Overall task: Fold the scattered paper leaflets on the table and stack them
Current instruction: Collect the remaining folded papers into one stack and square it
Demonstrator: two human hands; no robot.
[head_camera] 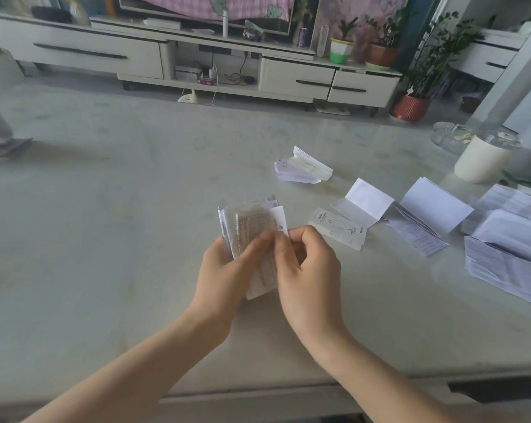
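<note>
Surface: pale table (pixel 105 209), seen from above; a low white TV cabinet (pixel 90 47) is seen beyond it.
Hands: two, both bare, met over the near middle of the table.
Left hand (pixel 227 270): curled round a held bundle of leaflets (pixel 252 227) from below and behind, thumb laid across the printed front.
Right hand (pixel 310 270): the bundle's right edge is pinched between thumb and forefinger; the other fingers are curled in.
Held bundle: several printed sheets, upright and fanned slightly; an exact count cannot be made.
Small pile (pixel 302 169): one, of folded leaflets, set beyond the hands and to the right, well apart from them.
Loose leaflets: three counted, in a row right of the hands.
- diagram leaflet (pixel 339 228): lying flat, near the right hand.
- half-open white leaflet (pixel 363 203): one flap raised, just behind the diagram leaflet.
- third leaflet (pixel 432 212): blank panel uppermost, printed panels spread beneath.
Large heap (pixel 508 248): one, of many sheets, at the right edge, partly cut off.
White cylinder (pixel 481 160): one, upright, behind the heap.
Glass dish (pixel 450 135): one, just behind the cylinder.
Potted plants: three counted, green-and-white pot (pixel 342 50), brown pot (pixel 381 54), red pot (pixel 410 108).
</note>
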